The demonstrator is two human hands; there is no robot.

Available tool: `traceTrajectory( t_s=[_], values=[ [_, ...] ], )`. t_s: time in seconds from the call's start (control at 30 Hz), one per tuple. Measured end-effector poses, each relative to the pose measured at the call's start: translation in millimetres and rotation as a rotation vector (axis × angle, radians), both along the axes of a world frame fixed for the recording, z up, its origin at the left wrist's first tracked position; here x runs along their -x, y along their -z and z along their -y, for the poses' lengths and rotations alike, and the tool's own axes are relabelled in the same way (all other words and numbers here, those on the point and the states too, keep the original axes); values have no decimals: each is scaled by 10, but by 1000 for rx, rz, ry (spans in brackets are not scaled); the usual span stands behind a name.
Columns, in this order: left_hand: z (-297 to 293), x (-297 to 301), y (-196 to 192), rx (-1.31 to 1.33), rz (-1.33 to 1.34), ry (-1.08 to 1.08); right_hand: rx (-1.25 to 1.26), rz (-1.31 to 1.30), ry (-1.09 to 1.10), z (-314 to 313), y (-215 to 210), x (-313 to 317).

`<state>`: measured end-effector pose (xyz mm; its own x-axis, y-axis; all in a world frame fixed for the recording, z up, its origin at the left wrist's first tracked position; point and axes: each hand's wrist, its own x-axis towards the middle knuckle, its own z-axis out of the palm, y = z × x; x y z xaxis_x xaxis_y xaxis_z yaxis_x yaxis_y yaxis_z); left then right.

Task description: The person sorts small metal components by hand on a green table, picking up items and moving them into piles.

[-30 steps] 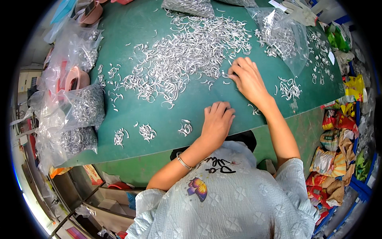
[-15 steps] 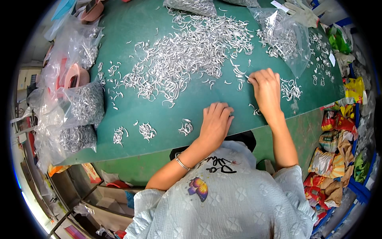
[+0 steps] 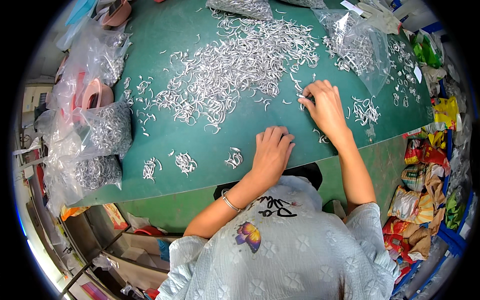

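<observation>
A wide heap of small silvery curved metal pieces point(image 3: 235, 70) lies across the green table. At the heap's right end my right hand point(image 3: 324, 105) has thumb and forefinger closed on a curved metal piece point(image 3: 301, 96), partly hidden by the fingers. My left hand point(image 3: 271, 152) rests on the table near its front edge, back up, fingers loosely bent, with nothing visible in it. Left of that hand sit a small pile point(image 3: 234, 157), a second pile point(image 3: 185, 163) and a third pile point(image 3: 150, 169) of curved pieces. Another small pile point(image 3: 366, 111) lies right of my right hand.
Clear plastic bags of metal parts point(image 3: 107, 130) stand along the left side, beside a pink container point(image 3: 97, 95). A clear bag of parts point(image 3: 352, 45) lies at the back right, near scattered rings point(image 3: 402, 85). The table's front edge point(image 3: 200, 190) runs close to me.
My right hand has moved a little left, and the fingers have closed on a piece beside the heap. A few pieces now lie left of the right-hand pile. My left hand has barely moved.
</observation>
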<state>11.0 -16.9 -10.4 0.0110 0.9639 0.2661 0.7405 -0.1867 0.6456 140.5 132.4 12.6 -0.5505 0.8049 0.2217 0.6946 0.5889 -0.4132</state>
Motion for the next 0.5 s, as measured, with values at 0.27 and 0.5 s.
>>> traceTrajectory(
  t_s=[0.27, 0.5],
  values=[
    [-274, 90, -148, -33, -81, -96, 221, -278, 62, 12, -153, -146],
    [-687, 111, 2, 4, -215, -145, 203, -290, 14, -414, -46, 45]
  ],
)
